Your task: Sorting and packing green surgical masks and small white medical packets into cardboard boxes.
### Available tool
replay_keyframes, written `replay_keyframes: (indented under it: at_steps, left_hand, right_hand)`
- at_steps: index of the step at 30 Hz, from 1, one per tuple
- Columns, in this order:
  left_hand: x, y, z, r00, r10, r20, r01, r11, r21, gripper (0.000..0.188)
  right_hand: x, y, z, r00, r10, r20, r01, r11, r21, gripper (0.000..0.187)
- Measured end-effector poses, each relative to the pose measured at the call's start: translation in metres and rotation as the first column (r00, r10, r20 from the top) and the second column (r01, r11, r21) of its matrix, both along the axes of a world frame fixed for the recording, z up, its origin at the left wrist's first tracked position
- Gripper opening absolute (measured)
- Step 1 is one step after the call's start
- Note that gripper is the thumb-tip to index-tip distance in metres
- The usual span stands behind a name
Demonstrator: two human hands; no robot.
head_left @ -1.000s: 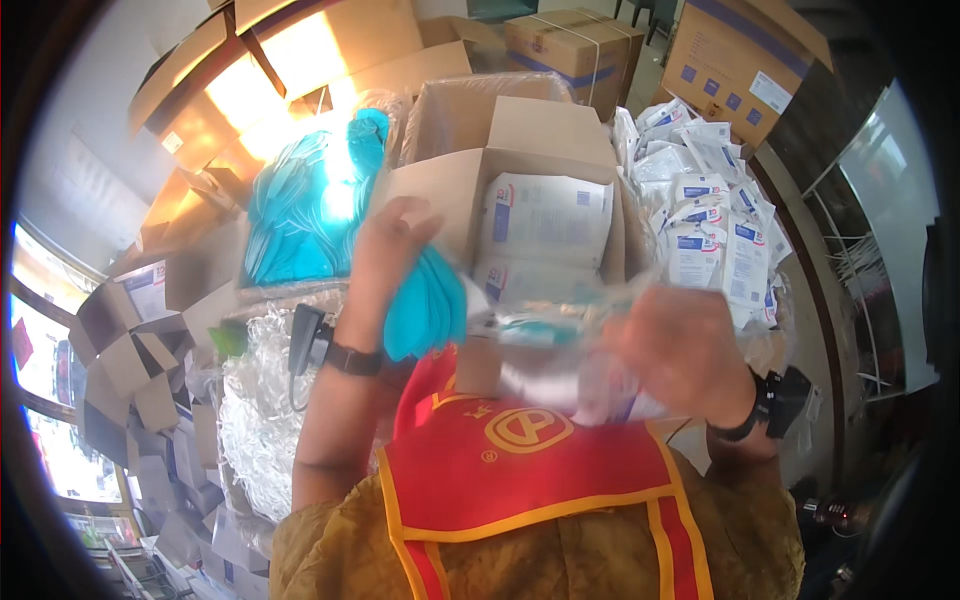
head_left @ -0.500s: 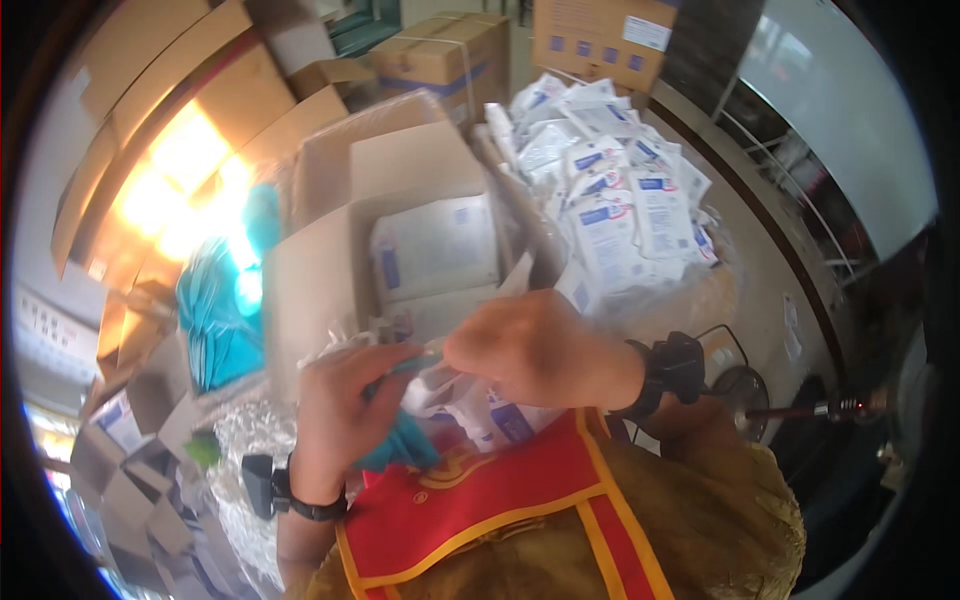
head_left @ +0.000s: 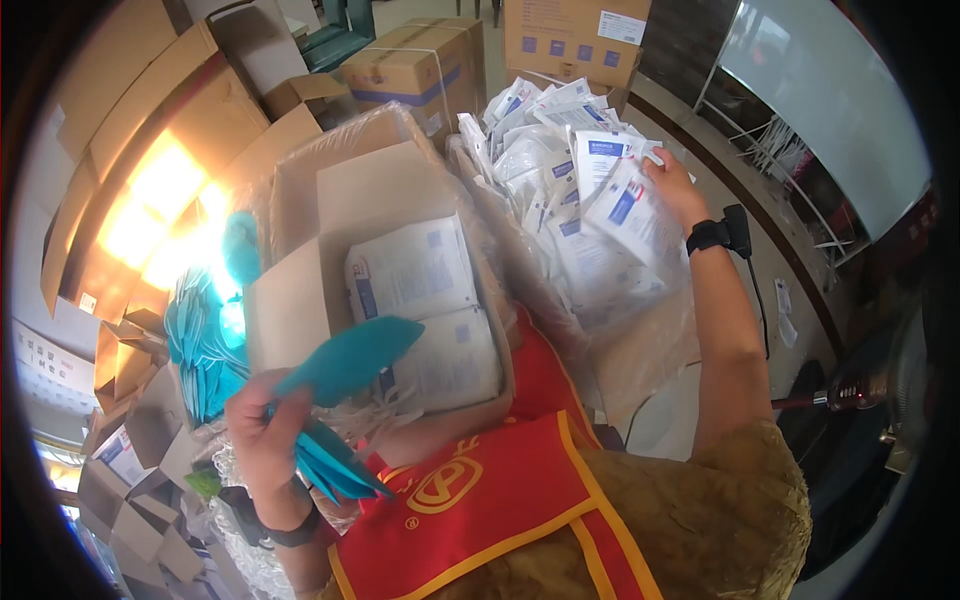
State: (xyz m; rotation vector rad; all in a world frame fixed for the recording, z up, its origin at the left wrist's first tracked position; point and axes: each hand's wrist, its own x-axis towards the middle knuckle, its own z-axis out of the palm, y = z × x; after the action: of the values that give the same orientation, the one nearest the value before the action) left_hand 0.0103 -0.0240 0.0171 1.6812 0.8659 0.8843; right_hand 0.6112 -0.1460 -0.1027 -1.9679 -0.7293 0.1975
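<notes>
My left hand (head_left: 265, 420) is closed around folded teal fabric pieces (head_left: 350, 358), in front of an open cardboard box (head_left: 285, 295). One teal piece sticks out to the right over the box's near edge; others hang below the fingers. Flat white packets (head_left: 415, 268) with blue print lie in two stacks inside the box. At the right, my right hand (head_left: 678, 192) reaches to a heap of similar packets (head_left: 590, 265). Its fingers grip the edge of a white packet (head_left: 628, 212) on top, which is tilted and slightly blurred.
More teal fabric pieces (head_left: 205, 350) are stacked left of the box, beside bright glare on cardboard. Closed cartons (head_left: 415, 75) stand behind. Flattened and open cardboard (head_left: 130, 505) fills the lower left. A dark stand with a rod (head_left: 850, 398) is at the right.
My hands were together in front of the box and have moved apart. The right has gone up and right to the packet heap; the left has shifted left and down, keeping the teal fabric.
</notes>
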Motion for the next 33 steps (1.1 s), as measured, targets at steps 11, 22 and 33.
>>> replay_keyframes:
  at_steps: [11, 22, 33]
  left_hand:
    - [0.017, 0.004, -0.002, 0.996, 0.086, -0.022, -0.088, 0.988, -0.125, 0.012]
    - [0.02, 0.004, -0.015, 0.974, 0.082, 0.212, -0.021, 0.961, -0.274, 0.005]
    - [0.031, 0.001, 0.005, 0.962, -0.009, 0.273, 0.064, 0.979, -0.193, 0.022]
  right_hand:
    - [-0.102, 0.0, -0.027, 0.849, 0.337, 0.406, -0.24, 0.932, -0.271, 0.061]
    - [-0.08, 0.025, -0.143, 0.486, 0.854, 0.187, -0.299, 0.364, -0.882, 0.028]
    - [-0.34, 0.05, 0.129, 0.499, 0.851, 0.161, -0.864, 0.475, 0.166, 0.031]
